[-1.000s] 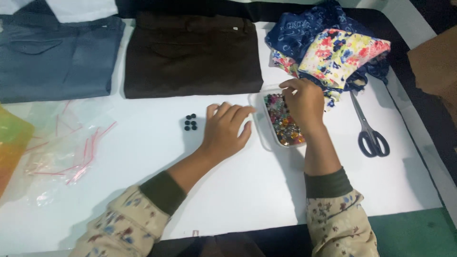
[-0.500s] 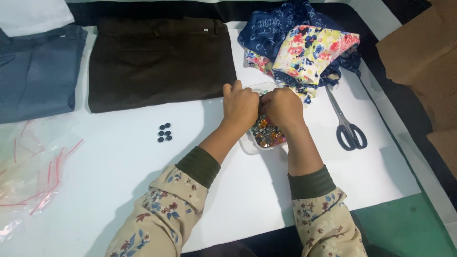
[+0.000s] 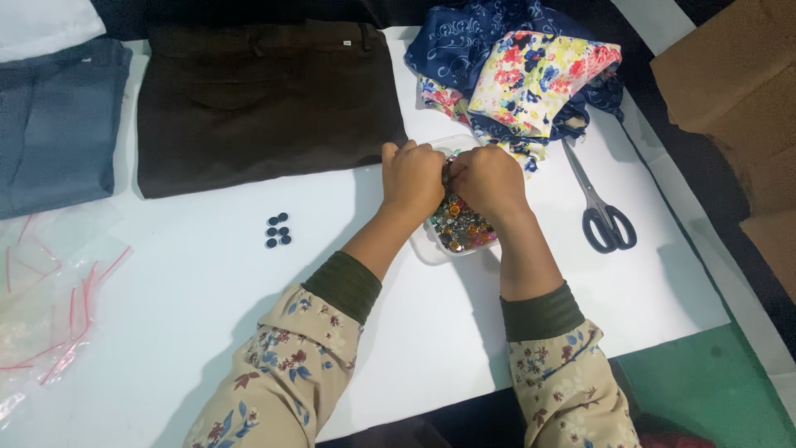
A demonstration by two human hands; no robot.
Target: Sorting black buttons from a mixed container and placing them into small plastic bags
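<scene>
The fingers of the left hand (image 3: 412, 177) and the right hand (image 3: 489, 181) curl inward and meet over the far end of a clear tray (image 3: 427, 247); whether they pinch anything cannot be told (the knuckles hide the fingertips). The tray lies on the white bench (image 3: 207, 290) and holds mixed coloured beads (image 3: 460, 228), visible just below both hands. Both wrists show green cuffs under floral sleeves. Left of the hands, apart from the tray, sits a small cluster of dark buttons (image 3: 278, 230). Right of the tray lie scissors (image 3: 604, 211), blades pointing away. Beyond the hands, floral and blue fabric (image 3: 531, 75) is bunched. Brown trousers (image 3: 265, 99) and grey trousers (image 3: 54, 124) lie folded at the far edge. Plastic bags (image 3: 50, 307) lie far left.
</scene>
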